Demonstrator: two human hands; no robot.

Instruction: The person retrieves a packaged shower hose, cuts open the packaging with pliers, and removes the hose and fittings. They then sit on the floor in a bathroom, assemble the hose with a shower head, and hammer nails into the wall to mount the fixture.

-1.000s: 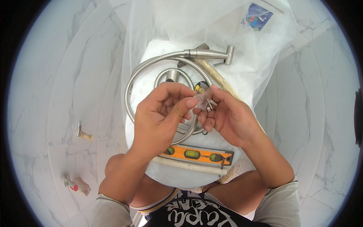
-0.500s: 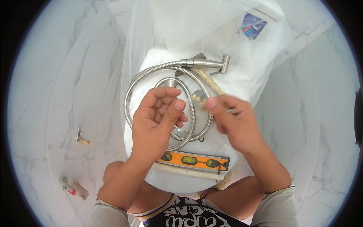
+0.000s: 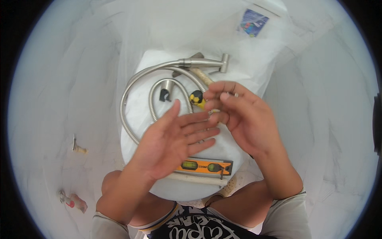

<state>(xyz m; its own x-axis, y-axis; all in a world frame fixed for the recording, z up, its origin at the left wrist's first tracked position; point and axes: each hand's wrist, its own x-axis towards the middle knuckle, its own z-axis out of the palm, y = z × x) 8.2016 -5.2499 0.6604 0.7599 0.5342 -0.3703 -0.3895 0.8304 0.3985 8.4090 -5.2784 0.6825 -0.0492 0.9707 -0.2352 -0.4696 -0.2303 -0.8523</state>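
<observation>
My left hand (image 3: 163, 147) is palm up with its fingers stretched out and nothing in it. Close beside it, my right hand (image 3: 252, 121) has loosely bent, parted fingers and no visible object in them; a ring shows on one finger. Under both hands lies a coiled metal hose (image 3: 122, 99) attached to a handheld bidet sprayer (image 3: 205, 63). Within the coil sits a metal cylindrical holder (image 3: 168, 86) with a black clip. A black-and-yellow tool handle (image 3: 195, 97) is partly covered by my right hand. The hammer (image 3: 201, 75) lies beneath the sprayer.
An orange spirit level (image 3: 203, 166) and a pale rod (image 3: 197, 179) lie at the near edge of the white rounded surface (image 3: 175, 192). Translucent plastic sheeting (image 3: 175, 28) with a blue label (image 3: 253, 22) spreads behind. Wall fittings (image 3: 79, 148) show at left.
My left hand has uncurled from a loose fist into a flat open palm. My right hand has turned and its fingers have loosened. The whole view has shifted slightly.
</observation>
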